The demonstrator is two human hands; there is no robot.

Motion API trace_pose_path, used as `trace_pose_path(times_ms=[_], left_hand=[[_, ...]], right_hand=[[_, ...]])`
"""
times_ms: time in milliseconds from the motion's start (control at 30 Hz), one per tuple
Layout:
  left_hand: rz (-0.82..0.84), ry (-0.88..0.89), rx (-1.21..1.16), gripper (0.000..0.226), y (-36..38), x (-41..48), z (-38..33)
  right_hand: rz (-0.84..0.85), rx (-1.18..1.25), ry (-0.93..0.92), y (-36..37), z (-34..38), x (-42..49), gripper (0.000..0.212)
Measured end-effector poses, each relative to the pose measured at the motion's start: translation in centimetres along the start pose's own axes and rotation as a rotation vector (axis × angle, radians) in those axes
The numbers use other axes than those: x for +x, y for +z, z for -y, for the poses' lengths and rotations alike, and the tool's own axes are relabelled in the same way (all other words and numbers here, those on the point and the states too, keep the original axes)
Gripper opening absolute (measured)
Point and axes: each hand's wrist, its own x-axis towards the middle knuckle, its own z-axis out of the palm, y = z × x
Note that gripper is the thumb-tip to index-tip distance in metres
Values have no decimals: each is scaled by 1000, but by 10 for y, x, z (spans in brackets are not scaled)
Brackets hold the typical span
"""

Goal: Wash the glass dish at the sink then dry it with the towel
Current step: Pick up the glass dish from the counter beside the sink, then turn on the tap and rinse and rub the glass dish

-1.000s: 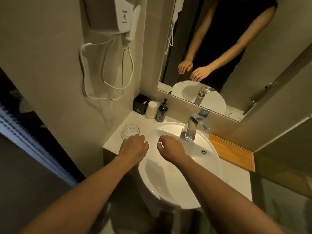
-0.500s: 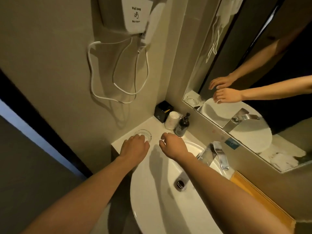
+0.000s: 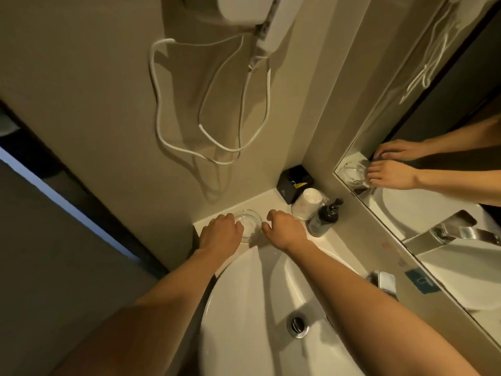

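poster1: Spotted the glass dish point(image 3: 250, 225) yet? Couldn't find it at first glance

poster2: Yep, sat flat on the white counter point(image 3: 267, 200), back-left corner, just beside the rim of the sink point(image 3: 244, 308), not in the basin. Looked clear and low, easy to miss

poster1: And the hands? Gripped it or just touched it?

poster2: Had the left hand point(image 3: 221, 234) at the dish's left rim, palm down, fingers bent over the edge onto the glass. Had the right hand point(image 3: 284, 229) at the right rim, knuckles up, fingers curled under, tips right at the glass. Honestly couldn't tell about a real grip on either side, fingertips hidden under the knuckles. Caught both hands again in the mirror point(image 3: 447, 85), but too small there to settle it

poster1: Anything else up there?

poster2: Counted 3 things in the corner behind the dish: a black box point(image 3: 294, 183), a white cup point(image 3: 309, 203) just beside it, a dark pump bottle point(image 3: 325, 217) right beside the cup. Also a chrome faucet point(image 3: 383, 280) past the right forearm, the drain point(image 3: 298, 325) down in the basin, and a white wall dryer point(image 3: 241, 8) overhead with its cord point(image 3: 155, 99) looped down the wall
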Motion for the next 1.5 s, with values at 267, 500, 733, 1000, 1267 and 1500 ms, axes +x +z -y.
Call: trace_pose_path(times_ms=[267, 500, 733, 1000, 1267, 1500], left_hand=[[54, -63, 17, 44, 24, 40, 21], [132, -61, 60, 49, 43, 57, 30], [163, -153, -33, 39, 48, 63, 32], [96, -95, -122, 38, 25, 60, 21], [35, 60, -444, 43, -16, 21, 2], [305, 148, -551, 38, -32, -26, 1]], right_hand=[[147, 40, 104, 36, -7, 46, 37], [232, 46, 147, 54, -8, 67, 32], [232, 79, 172, 59, -6, 71, 11], [33, 189, 187, 42, -1, 52, 16], [-213, 293, 319, 0, 19, -24, 17], [-338, 394, 531, 13, 38, -116, 19]])
